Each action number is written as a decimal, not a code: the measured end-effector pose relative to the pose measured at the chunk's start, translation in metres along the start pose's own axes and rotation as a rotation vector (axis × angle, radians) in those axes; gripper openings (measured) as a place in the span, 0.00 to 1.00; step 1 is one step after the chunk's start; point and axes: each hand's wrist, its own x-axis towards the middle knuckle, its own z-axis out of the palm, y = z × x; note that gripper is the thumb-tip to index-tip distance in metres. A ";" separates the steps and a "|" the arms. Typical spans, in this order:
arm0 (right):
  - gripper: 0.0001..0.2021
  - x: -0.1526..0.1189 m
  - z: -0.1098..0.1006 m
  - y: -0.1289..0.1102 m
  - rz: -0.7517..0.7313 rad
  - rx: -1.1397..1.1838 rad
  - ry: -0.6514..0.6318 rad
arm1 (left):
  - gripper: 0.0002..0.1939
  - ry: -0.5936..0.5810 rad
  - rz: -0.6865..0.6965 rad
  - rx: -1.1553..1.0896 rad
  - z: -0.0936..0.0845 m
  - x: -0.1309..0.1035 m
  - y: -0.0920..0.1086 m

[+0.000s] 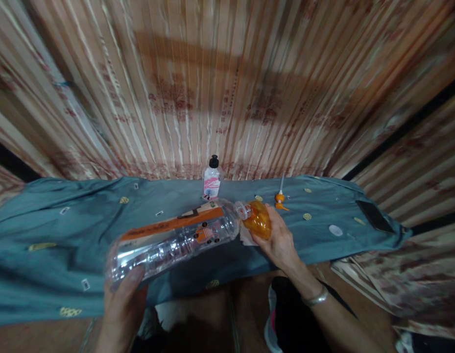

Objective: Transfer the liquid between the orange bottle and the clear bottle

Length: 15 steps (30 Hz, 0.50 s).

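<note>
My left hand [124, 296] grips the base end of a large clear plastic bottle [176, 235] with an orange printed label. The bottle lies tilted above the cloth, its neck pointing right and slightly up. My right hand [278, 240] is wrapped round a small amber see-through plastic bottle [257, 220], held against the clear bottle's neck. Whether the two mouths touch is hard to tell. An orange pump top [279, 198] with a pale tube lies beyond my right hand. Behind the large bottle stands a small bottle [212, 182] with a black cap and pink label.
A teal patterned cloth [83, 220] covers the long surface. On its right side are a pale round disc [335, 230] and a dark flat phone-like object [374, 216]. Something white [248, 237] sits below the amber bottle. Patterned curtains [212, 98] hang behind and at the sides.
</note>
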 end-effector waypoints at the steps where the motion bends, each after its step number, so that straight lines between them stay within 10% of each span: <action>1: 0.41 0.000 0.000 0.000 -0.002 -0.002 0.003 | 0.35 -0.003 -0.002 -0.003 0.000 0.000 0.000; 15: 0.41 -0.001 -0.001 0.001 -0.003 0.002 0.003 | 0.37 0.003 -0.001 0.037 0.004 -0.001 0.001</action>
